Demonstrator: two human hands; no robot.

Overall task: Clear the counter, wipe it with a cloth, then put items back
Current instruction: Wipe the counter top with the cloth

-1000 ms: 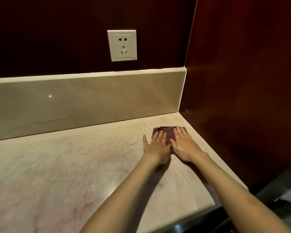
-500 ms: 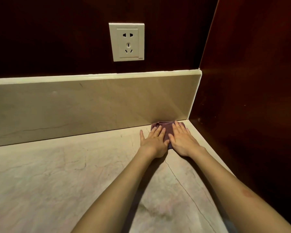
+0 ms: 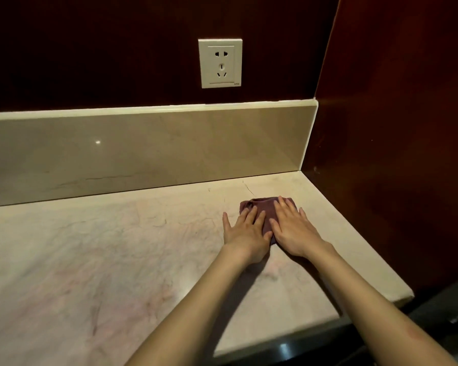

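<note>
Both hands flat on cloth (image 3: 259,207), fingers straight, pressing it to counter (image 3: 117,247). Left hand (image 3: 246,232) and right hand (image 3: 292,228) touch side by side. Cloth lies far right on counter, short of backsplash (image 3: 143,154). Socket (image 3: 220,63) on wall above.

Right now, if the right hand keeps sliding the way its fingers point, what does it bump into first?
Probably the backsplash. The right hand lies flat on the cloth, fingers pointing toward the back of the counter, with only bare stone between.
</note>
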